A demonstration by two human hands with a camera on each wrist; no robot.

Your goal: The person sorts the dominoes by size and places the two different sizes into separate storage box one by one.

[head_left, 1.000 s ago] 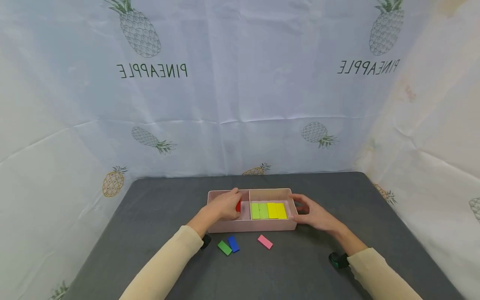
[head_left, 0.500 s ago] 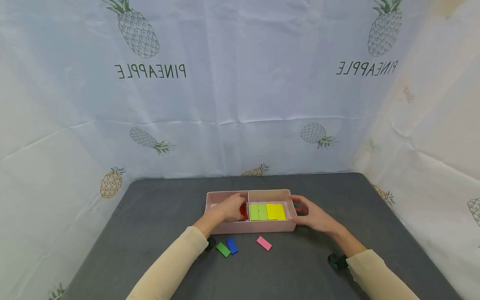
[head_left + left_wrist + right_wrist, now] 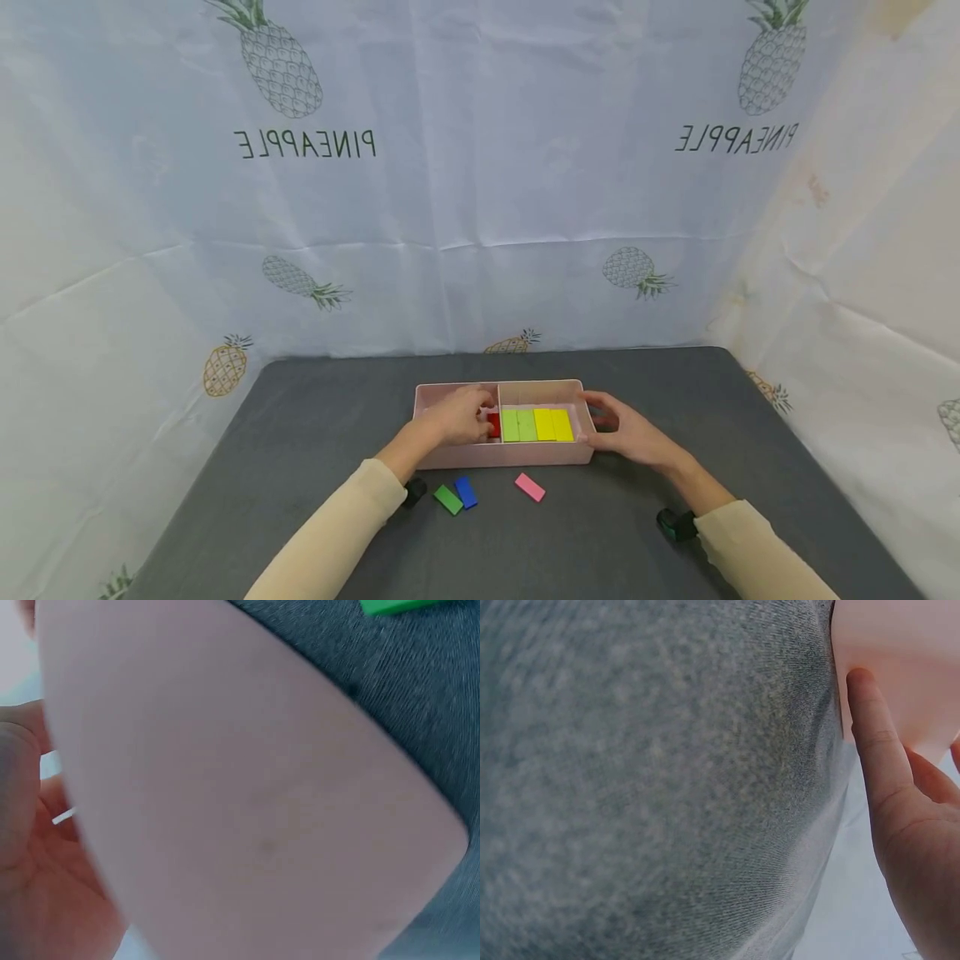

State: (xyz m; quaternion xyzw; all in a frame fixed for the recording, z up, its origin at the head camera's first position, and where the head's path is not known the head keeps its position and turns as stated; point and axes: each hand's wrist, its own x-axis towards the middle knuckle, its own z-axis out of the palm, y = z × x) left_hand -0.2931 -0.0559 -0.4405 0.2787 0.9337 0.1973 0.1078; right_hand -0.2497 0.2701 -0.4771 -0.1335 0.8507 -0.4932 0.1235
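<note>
A pink two-compartment storage box (image 3: pixel 504 455) sits on the dark table. In its left compartment a red rectangular block (image 3: pixel 493 425) lies against the divider. My left hand (image 3: pixel 457 417) reaches into that compartment, with thumb and fingertips parted close around the red block; whether they touch it is hard to tell. Light green blocks (image 3: pixel 519 425) and yellow blocks (image 3: pixel 552 425) stand side by side in the right compartment. My right hand (image 3: pixel 626 429) holds the box's right end, its thumb on the outer wall in the right wrist view. The left wrist view shows mostly the box's outside.
In front of the box lie a green block (image 3: pixel 448 500), a blue block (image 3: pixel 466 492) and a pink block (image 3: pixel 530 487). The dark table (image 3: pixel 585 542) is bordered by a white pineapple-print cloth (image 3: pixel 480 292) at the back and sides.
My left hand has brought the red block right to the divider, where it now lies flat, and its fingers have spread. The right hand stays at the box's end.
</note>
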